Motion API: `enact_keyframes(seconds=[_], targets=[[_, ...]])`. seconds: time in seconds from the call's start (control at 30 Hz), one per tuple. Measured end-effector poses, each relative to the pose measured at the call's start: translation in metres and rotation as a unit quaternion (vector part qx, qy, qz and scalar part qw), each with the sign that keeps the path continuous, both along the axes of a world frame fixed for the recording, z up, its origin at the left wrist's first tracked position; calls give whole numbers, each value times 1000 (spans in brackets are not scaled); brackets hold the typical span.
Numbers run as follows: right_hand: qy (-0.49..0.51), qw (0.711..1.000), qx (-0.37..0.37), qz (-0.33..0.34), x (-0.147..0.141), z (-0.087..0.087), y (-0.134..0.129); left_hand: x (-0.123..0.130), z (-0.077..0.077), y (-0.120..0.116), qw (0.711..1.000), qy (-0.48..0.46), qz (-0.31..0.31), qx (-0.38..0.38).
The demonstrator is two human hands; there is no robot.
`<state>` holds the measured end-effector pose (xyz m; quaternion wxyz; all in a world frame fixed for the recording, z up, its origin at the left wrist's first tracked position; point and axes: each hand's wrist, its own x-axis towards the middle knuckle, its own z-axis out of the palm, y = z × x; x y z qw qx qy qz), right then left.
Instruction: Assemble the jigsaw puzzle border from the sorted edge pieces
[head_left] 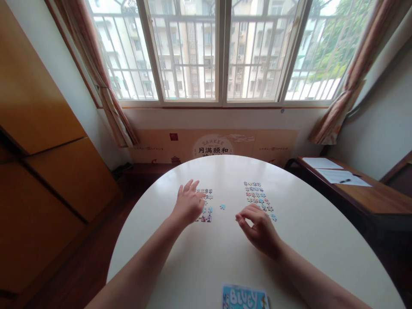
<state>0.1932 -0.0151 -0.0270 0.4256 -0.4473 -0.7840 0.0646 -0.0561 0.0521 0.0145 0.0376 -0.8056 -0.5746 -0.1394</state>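
Observation:
My left hand (189,202) is over the left group of jigsaw pieces (206,218), fingers spread, and covers part of that group. A single light-blue jigsaw piece (222,207) lies by itself on the white table between my two hands. My right hand (260,227) is beside the near end of the right group of jigsaw pieces (257,194), which is laid out in short rows. Its thumb and forefinger meet in a pinch; whatever they may hold is too small or hidden to make out.
The round white table (193,274) fills the middle. A blue box marked "BLUEY" (244,297) lies at its near edge. To the right, a wooden side table (363,204) bears papers (343,177) and a pen. Wooden cabinets (48,180) stand at the left.

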Motion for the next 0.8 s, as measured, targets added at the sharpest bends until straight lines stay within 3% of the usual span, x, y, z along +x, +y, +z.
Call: enact_keyframes(seconds=[0.07, 0.3, 0.53, 0.8], targets=[[-43, 999, -7, 3, -3, 2, -3, 2, -5, 0, 999, 26, -1, -24], [-168, 979, -76, -89, -11, -6, -2, 15, -9, -9, 996, 53, -47, -58], [-209, 966, -112, -98, -15, -7, 3, 23, -16, -11, 992, 40, -91, -84], [-206, 966, -125, -98, -20, -7, 5, 38, -25, -6, 992, 38, -107, -53]])
